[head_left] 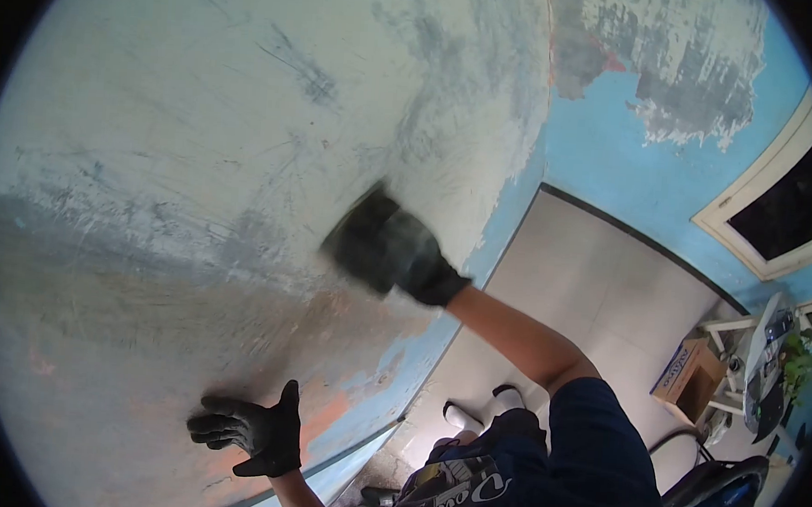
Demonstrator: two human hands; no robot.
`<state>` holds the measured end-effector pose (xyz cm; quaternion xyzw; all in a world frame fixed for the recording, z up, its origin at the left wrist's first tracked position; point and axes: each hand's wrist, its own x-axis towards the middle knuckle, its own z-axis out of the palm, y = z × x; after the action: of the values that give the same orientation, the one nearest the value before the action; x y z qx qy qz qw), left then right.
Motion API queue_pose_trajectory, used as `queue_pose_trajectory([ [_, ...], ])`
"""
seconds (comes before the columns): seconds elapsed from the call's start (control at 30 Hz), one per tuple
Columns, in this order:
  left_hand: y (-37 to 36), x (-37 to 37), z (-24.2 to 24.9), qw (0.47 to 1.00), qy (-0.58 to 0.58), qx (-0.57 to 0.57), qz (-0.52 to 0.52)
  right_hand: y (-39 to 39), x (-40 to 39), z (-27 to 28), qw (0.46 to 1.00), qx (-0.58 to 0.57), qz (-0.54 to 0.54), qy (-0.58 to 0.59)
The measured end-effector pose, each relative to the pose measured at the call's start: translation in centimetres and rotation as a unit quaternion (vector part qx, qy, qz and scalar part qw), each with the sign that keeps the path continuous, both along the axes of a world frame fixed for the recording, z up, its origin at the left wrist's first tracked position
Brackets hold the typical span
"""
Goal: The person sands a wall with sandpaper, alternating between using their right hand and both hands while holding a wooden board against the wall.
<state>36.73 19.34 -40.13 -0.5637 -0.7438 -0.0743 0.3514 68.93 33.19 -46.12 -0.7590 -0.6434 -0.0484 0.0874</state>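
A dark, flat, block-like tool point(359, 239), blurred by motion, is against the patchy grey-white wall point(192, 101). My right hand point(420, 259), in a black glove, is closed on it; its fingers are smeared. Lower on the wall, my left hand point(256, 427), also in a black glove, has its fingers and thumb spread and holds nothing. Around it the wall surface is grey-brown with orange patches.
Blue paint with a bare grey patch covers the adjoining wall point(599, 135). At the right are a framed window point(734, 204), a cardboard box point(688, 378), a white table with a plant point(797, 361), and a blue and black bag point(724, 501).
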Motion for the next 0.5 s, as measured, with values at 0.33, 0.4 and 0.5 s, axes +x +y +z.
queue_pose_trajectory([
  [0.33, 0.1, 0.6, 0.3, 0.999, 0.011, -0.02, 0.038, 1.7, 0.6, -5.5, 0.91, 0.293, 0.155, 0.248],
  [0.4, 0.3, 0.9, 0.7, 0.999, 0.004, -0.023, 0.047, 4.6, 5.6, -9.5, 0.95, 0.209, -0.007, 0.232],
  [0.5, -0.1, 0.0, 0.2, 0.999, 0.005, -0.021, 0.024, 3.4, 3.4, -9.4, 0.946, 0.193, -0.02, 0.258],
])
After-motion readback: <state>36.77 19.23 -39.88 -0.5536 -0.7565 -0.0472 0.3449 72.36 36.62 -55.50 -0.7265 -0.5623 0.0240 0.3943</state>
